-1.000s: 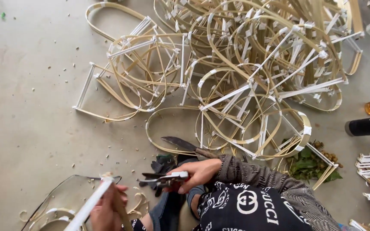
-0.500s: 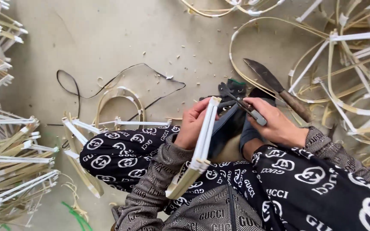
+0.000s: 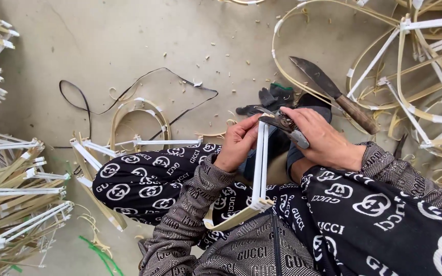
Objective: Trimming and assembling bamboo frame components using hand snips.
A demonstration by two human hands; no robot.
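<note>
Hands at work on a bamboo frame

Head view: left hand pinches the top of a white-taped bamboo frame, fingers pressed together around its two strips. The frame stands over the lap, its lower end bent at the knees. Right hand grips pliers, fingers curled shut on the handles, tip touching the frame's top. A knife lies on the floor just beyond, beside bamboo hoops.

You can't see the tip of the cutter; your right hand covers its handles. Your left hand hides part of the white strips. Past your right fingers, the bamboo hoops run off the picture's edge.
</note>
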